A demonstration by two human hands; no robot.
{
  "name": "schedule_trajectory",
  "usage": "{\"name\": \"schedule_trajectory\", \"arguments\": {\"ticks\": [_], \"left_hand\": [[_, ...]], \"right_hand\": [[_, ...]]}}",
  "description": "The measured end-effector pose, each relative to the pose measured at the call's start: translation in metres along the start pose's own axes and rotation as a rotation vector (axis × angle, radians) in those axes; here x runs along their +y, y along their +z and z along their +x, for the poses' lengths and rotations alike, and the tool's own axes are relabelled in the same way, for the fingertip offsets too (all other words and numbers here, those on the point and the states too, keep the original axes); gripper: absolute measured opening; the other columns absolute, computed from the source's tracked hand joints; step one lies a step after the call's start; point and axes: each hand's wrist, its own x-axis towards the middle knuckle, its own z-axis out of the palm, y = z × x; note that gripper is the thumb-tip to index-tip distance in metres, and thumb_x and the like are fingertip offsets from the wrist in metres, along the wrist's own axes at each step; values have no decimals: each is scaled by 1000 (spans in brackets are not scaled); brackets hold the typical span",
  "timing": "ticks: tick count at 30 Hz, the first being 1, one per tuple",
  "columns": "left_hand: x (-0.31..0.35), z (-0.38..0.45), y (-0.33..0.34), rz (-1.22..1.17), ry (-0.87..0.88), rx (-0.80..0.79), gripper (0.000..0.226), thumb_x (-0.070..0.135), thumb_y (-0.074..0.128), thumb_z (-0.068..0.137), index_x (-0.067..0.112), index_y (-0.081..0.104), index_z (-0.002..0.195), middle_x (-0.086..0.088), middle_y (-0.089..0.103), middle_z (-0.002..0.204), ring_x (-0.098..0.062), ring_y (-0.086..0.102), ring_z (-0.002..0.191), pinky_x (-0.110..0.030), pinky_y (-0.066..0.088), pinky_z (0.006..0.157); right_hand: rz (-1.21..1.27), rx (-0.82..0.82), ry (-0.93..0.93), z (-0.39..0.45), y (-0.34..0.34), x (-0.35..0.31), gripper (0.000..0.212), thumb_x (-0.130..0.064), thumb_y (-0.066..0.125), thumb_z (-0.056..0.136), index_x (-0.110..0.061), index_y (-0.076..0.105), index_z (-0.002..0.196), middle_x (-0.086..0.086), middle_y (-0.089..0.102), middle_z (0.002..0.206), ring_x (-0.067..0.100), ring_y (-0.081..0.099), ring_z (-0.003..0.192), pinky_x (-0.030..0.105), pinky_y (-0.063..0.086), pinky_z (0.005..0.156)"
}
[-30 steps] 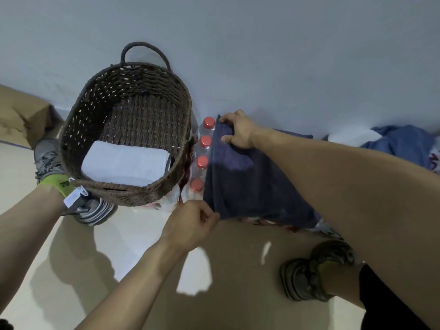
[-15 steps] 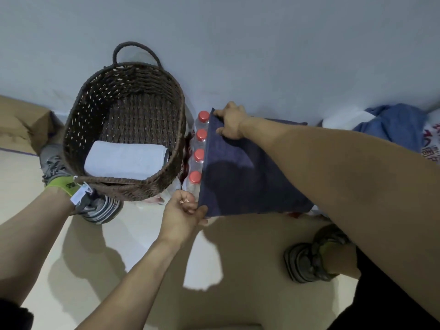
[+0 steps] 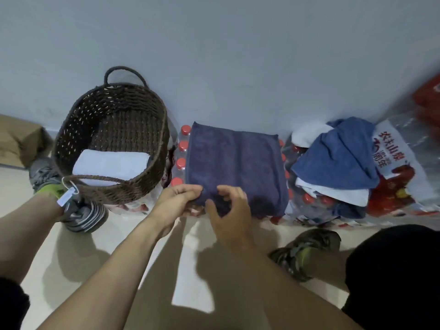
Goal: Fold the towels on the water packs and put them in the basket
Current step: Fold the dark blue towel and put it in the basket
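Dark navy terry towel lies flat on the shrink-wrapped water-bottle pack w/ left hand pinching its near-left corner, right hand fingers curled loosely at near edge, not gripping — next fold prob. wants corners matched, edges flush, before the brown woven basket.

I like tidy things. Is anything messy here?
Yes. The pile of blue and white towels on the right water pack lies crumpled and unfolded. The dark towel lies flat, and the white towel sits neatly in the basket.
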Motion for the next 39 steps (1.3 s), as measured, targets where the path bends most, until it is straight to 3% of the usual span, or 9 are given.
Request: {"name": "schedule_trajectory", "arguments": {"ticks": [4,8,14,18,23,25,28,33,39], "left_hand": [[10,-8,7,16,-22,-23,25,-1,59,91,-1,64,116,-21,66,81,-17,65,52,-22,49,44],[14,-19,2,266,81,-129,47,-18,63,81,4,60,122,-21,64,84,-16,62,58,-16,47,46],[21,-16,7,854,451,72,20,5,73,83,15,68,100,8,62,59,-2,54,41,-11,39,43],[26,-13,7,1072,686,177,8,25,68,90,24,70,82,4,57,77,-3,55,68,-27,44,65],[27,-9,10,1016,760,126,26,29,60,95,8,73,86,4,64,114,-10,53,117,-25,40,100],[25,-11,13,868,696,90,23,32,59,96,15,73,90,9,69,98,-5,62,101,-27,48,88],[22,-10,14,767,628,113,34,42,54,97,14,64,81,-10,64,74,-29,58,54,-31,48,50],[23,-6,6,780,706,189,21,31,55,98,18,67,87,3,69,79,-20,64,77,-34,50,71],[34,4,2,713,744,285,29,37,49,99,23,55,74,9,59,65,-6,50,61,-29,42,60]], "right_hand": [[-174,-84,-29,-15,-2,16,45,-37,76,75,-20,62,115,-4,58,110,19,53,101,33,46,88],[-155,-59,88,0,-10,18,18,-10,72,80,-13,71,97,3,69,95,26,58,91,37,48,83],[-23,-70,6,26,-24,8,11,-17,59,95,-9,68,95,6,69,88,23,61,81,31,45,72],[6,-71,-75,31,-30,11,16,-21,63,94,-6,66,89,7,65,86,23,58,79,34,47,72],[52,-173,18,26,-30,16,34,-39,80,77,-11,62,81,-1,59,80,15,53,70,26,45,64],[1,-225,12,24,-30,18,41,-38,86,69,-9,58,80,-1,54,78,17,51,69,26,42,63],[-186,-264,3,23,-34,26,25,-14,73,77,-11,48,74,1,47,80,30,53,75,34,39,63],[-424,-302,223,21,-58,46,13,-4,58,83,-15,64,86,3,56,95,26,61,89,36,50,74],[-536,-478,461,48,-111,56,15,-14,67,86,-18,69,101,7,65,98,27,64,96,35,53,82]]}}
